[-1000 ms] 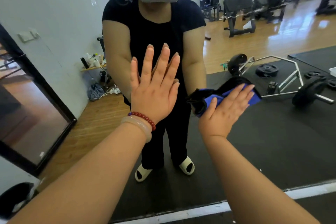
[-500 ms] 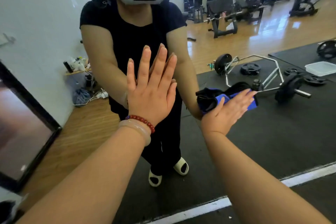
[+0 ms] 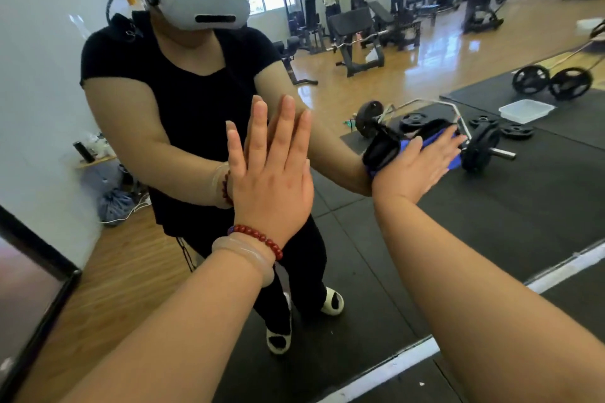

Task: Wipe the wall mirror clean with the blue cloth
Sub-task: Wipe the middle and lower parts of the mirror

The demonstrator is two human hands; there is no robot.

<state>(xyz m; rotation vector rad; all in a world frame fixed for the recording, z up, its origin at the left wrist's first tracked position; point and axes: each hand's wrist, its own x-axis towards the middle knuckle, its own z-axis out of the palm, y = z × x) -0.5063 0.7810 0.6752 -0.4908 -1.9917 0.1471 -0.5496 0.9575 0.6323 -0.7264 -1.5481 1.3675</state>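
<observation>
Head view: fingers (image 3: 284,127) straight, left hand (image 3: 271,180) lies flat on mirror (image 3: 491,222), right hand (image 3: 412,167) presses blue cloth (image 3: 401,144) there.

The left hand (image 3: 271,180) lay flat on the mirror (image 3: 353,232), to the left of the right hand (image 3: 415,167), which pressed the cloth (image 3: 381,150) against the glass. In the reflection, a barbell (image 3: 481,147) lay on the floor behind the cloth, with a tray (image 3: 526,110) farther right.

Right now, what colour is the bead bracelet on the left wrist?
The bead bracelet is dark red; head view.
</observation>
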